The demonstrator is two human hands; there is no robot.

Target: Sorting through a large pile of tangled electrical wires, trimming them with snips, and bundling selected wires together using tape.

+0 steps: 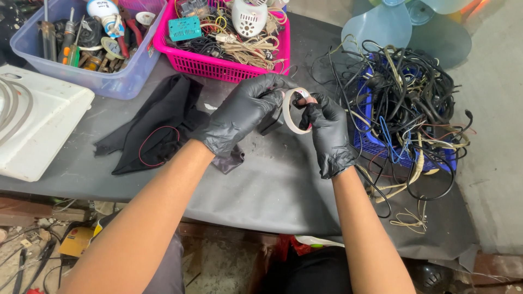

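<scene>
Both my hands wear black gloves and meet above the dark table [272,185]. My right hand [326,136] holds a roll of pale tape [289,113] by its rim, with a torn glove fingertip showing at the top. My left hand [239,111] grips a small dark object against the roll's left side; what that object is cannot be made out. A black cloth [158,122] with a thin red wire loop on it lies just left of my left hand.
A blue basket [376,144] heaped with tangled black cables sits at the right. A pink basket [218,64] of wires and small parts stands behind. A clear tub [109,81] of tools is at back left, a white appliance panel [32,120] at far left.
</scene>
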